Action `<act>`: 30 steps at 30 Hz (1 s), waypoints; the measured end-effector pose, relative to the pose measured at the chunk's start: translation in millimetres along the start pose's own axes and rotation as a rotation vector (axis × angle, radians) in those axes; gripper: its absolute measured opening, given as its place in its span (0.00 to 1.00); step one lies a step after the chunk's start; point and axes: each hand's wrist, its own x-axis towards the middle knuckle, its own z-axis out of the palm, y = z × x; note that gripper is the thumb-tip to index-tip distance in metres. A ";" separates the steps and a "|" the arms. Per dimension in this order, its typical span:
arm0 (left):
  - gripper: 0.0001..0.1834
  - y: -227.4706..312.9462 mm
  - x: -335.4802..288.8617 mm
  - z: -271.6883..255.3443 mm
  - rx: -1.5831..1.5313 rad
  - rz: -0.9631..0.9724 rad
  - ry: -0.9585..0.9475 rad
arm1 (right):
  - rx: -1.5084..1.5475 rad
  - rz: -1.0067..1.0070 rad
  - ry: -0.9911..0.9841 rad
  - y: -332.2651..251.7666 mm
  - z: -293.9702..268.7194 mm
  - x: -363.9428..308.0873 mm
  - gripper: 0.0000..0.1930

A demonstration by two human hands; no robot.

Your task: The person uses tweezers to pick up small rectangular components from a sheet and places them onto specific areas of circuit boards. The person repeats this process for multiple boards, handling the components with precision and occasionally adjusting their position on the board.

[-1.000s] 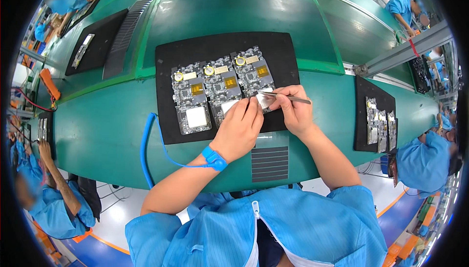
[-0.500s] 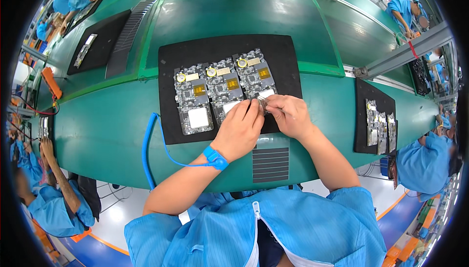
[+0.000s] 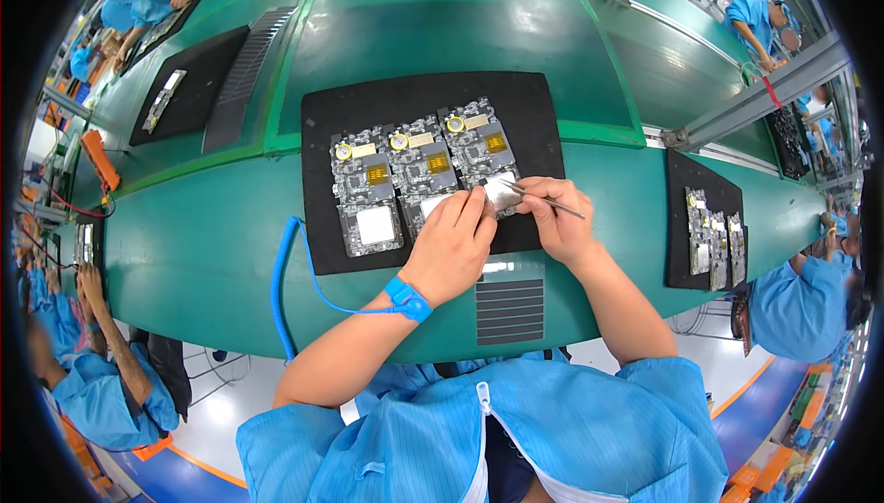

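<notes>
Three printed circuit boards lie side by side on a black mat (image 3: 428, 91): the left board (image 3: 352, 190), the middle board (image 3: 412, 174) and the right board (image 3: 474, 151). Each carries a round yellow-rimmed part, an amber patch and a pale square. My left hand (image 3: 451, 241) wears a blue wrist strap (image 3: 407, 299), and its closed fingertips grip the lower left edge of the right board, covering part of the middle one. Thin metal tweezers (image 3: 557, 205) are pinched in my right hand (image 3: 564, 225). Their tips reach the pale square (image 3: 500, 190) of the right board.
A coiled blue cord (image 3: 278, 291) runs from the strap over the green table (image 3: 184, 254). A dark striped sheet (image 3: 510, 312) lies near the front edge. Another mat with boards (image 3: 714, 241) is at the right; one more mat (image 3: 184, 89) lies far left. Co-workers sit around.
The tweezers now show clearly, tilted out to the right, and my right fingers have drawn slightly right, uncovering the pale square. My left hand stays nearly in place.
</notes>
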 end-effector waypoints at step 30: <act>0.19 -9.1 14.5 -11.4 -0.117 -0.019 -0.078 | 0.273 0.259 0.146 -2.4 -7.3 -10.9 0.08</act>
